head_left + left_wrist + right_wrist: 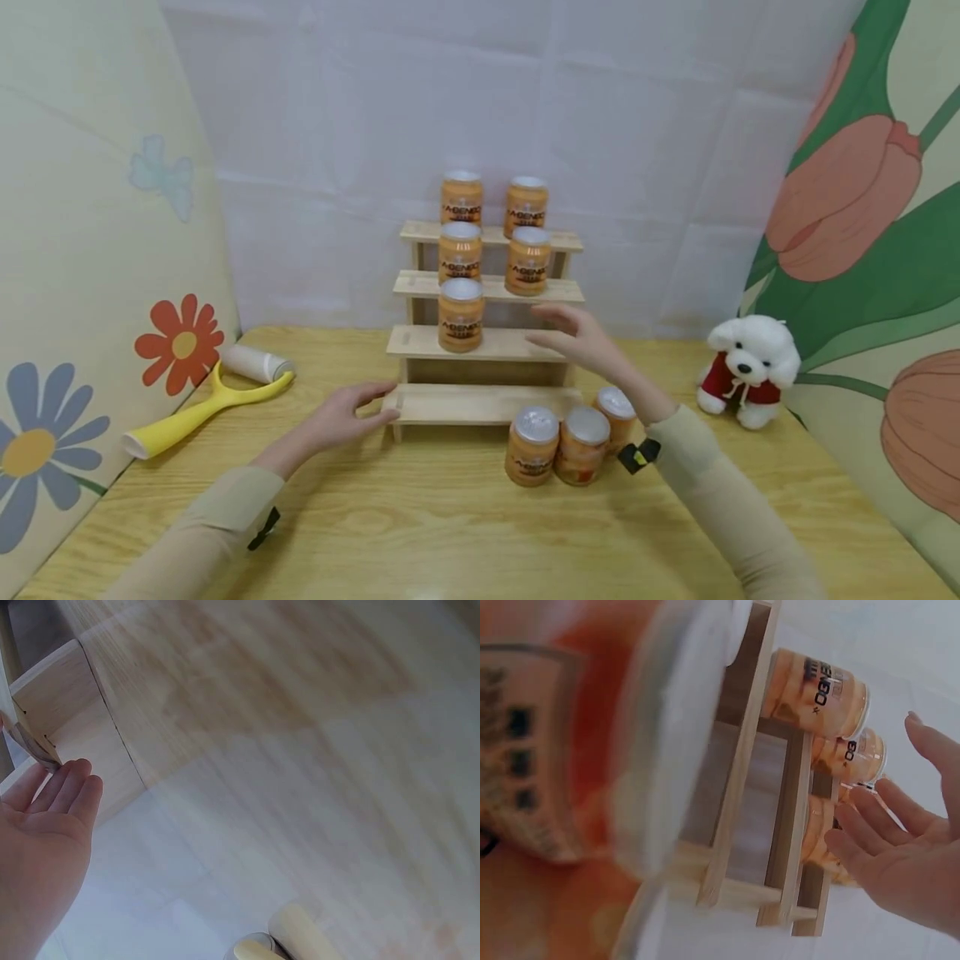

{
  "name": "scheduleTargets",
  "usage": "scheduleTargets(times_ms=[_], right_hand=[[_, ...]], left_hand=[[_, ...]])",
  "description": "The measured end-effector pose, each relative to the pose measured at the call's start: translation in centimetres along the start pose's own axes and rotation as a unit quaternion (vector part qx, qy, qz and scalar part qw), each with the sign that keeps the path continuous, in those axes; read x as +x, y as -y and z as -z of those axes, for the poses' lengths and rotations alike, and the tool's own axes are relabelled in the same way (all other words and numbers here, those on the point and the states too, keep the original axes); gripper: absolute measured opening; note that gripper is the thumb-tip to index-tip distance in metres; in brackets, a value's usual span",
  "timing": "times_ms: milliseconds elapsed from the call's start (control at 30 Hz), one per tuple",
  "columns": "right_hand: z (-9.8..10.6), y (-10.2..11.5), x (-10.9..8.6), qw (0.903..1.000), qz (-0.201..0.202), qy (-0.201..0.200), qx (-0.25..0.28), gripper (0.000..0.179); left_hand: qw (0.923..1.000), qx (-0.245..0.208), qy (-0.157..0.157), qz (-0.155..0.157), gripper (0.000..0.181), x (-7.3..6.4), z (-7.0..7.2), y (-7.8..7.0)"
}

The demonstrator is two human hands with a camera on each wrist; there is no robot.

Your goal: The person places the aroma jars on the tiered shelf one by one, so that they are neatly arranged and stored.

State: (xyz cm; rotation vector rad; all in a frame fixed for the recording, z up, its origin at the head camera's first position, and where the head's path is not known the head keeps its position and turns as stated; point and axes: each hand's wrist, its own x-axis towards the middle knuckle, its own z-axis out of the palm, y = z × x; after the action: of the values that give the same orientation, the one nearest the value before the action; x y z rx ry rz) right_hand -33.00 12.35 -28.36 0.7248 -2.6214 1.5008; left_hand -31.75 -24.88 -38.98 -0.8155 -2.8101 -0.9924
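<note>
A wooden four-step display rack stands at the back of the table. Orange cans fill part of it: two on the top step, two on the second, and one can on the third step's left half. My left hand touches the left end of the bottom step, its fingers fairly straight at the board's edge. Over the right end of the third step, my right hand is held with fingers extended and nothing in it. Three more cans, including the leftmost can, stand on the table below it.
To the left lies a yellow-handled roller with a white cylinder. A white plush dog in a red top sits at the right. A white cloth hangs behind the rack, with flower-patterned panels on both sides.
</note>
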Motion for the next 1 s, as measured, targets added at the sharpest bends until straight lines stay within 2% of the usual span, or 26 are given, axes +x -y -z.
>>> scheduleTargets(times_ms=[233, 567, 800, 1000], right_hand=[[1.0, -1.9, -2.9, 0.9986, 0.026, -0.016, -0.043, 0.048], [1.5, -4.1, -6.1, 0.9979, 0.019, -0.031, -0.054, 0.047], [1.7, -6.2, -7.6, 0.9942, -0.017, -0.062, -0.086, 0.051], [2.1, -7.2, -8.7, 0.9853, -0.068, -0.088, -0.130, 0.051]], left_hand=[[1.0000, -0.005, 0.006, 0.006, 0.060, 0.0, -0.1, 0.0], [0.9998, 0.003, 0.008, 0.015, 0.062, 0.0, -0.1, 0.0], [0.9999, 0.002, 0.003, 0.009, 0.061, 0.0, -0.1, -0.2], [1.0000, 0.002, 0.003, 0.007, 0.061, 0.0, 0.0, -0.2]])
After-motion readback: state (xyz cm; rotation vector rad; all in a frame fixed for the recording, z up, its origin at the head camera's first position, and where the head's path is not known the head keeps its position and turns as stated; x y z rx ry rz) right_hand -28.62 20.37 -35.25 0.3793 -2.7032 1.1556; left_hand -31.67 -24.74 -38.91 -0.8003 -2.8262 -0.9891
